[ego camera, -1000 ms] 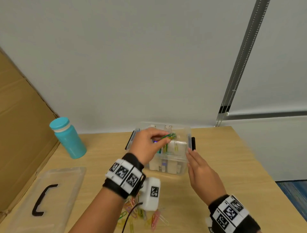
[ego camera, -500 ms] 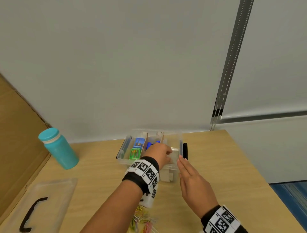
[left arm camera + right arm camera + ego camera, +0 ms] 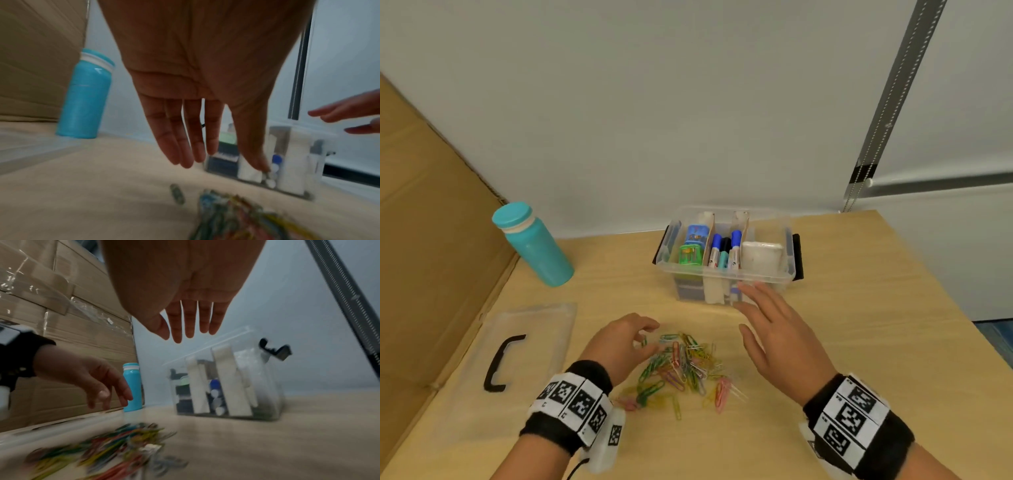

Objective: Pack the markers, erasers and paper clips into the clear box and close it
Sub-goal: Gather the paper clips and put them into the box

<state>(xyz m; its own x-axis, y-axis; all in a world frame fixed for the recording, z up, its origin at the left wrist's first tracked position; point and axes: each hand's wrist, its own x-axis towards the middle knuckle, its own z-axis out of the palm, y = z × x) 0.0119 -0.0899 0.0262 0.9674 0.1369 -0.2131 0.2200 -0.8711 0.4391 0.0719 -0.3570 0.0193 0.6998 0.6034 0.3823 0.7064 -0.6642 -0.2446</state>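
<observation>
A: Okay, quick one. What changed for you over that last second?

B: Your left hand was up over the clear box a second ago, pinching clips above it. It came back down to the paper clips on the table, and it held nothing.

A: Fingers?

B: Left fingers were apart and loosely curled, hovering just over the near-left edge of the pile. Whether they touched a clip, you couldn't tell; the wrist views were blurred. Your right hand had slid back from the box's side and hung flat with fingers spread between box and pile, gripping nothing either.

A: Where did the task's things sit?

B: Markers stood in the box's middle compartment, a white eraser in the right one. Most clips were still loose on the table. The lid lay off to the left, well apart from the box.

A: So?

B: One drop looked done, and you were probably going for another handful. Closing wasn't due yet.
</observation>
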